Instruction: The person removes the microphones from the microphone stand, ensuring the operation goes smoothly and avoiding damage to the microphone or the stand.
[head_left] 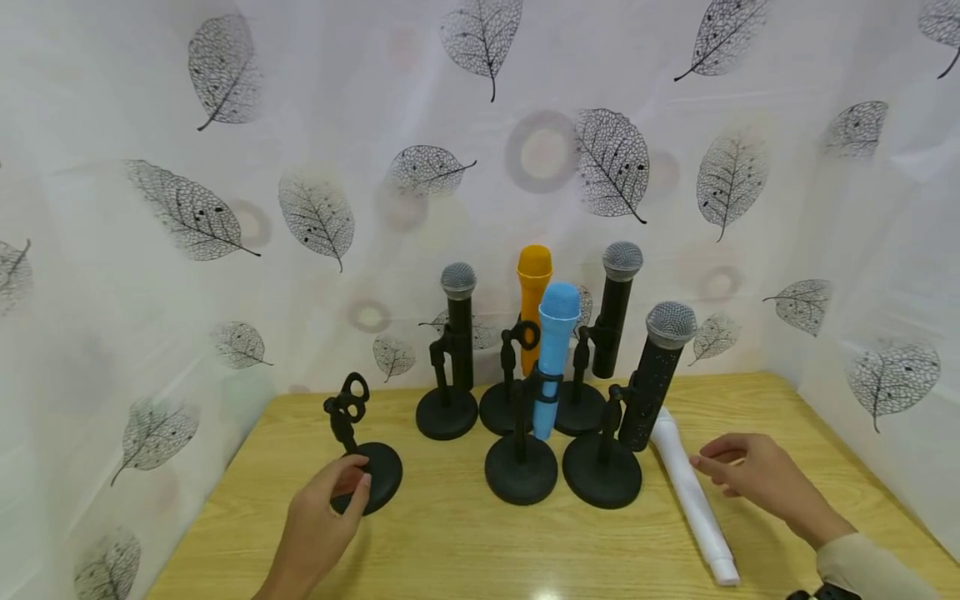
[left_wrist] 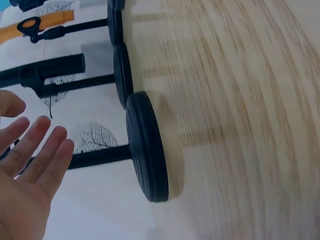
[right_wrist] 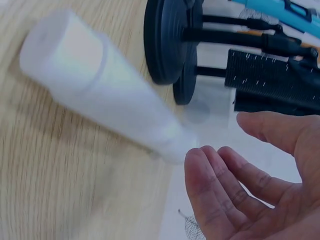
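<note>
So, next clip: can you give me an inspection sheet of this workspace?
Surface: wood-grain tabletop.
Job's things: white microphone lying on its side; bare microphone stand, its clip rings holding nothing.
Clutter: blue microphone and three black microphones with silver heads, clipped in stands; orange microphone upright behind, its hold partly hidden.
Left hand: fingers relaxed by the bare stand; contact unclear.
Right hand: beside the white microphone, holding nothing.
Cables: nothing seen.
Surroundings: white leaf-print sheeting behind and at both sides.
</note>
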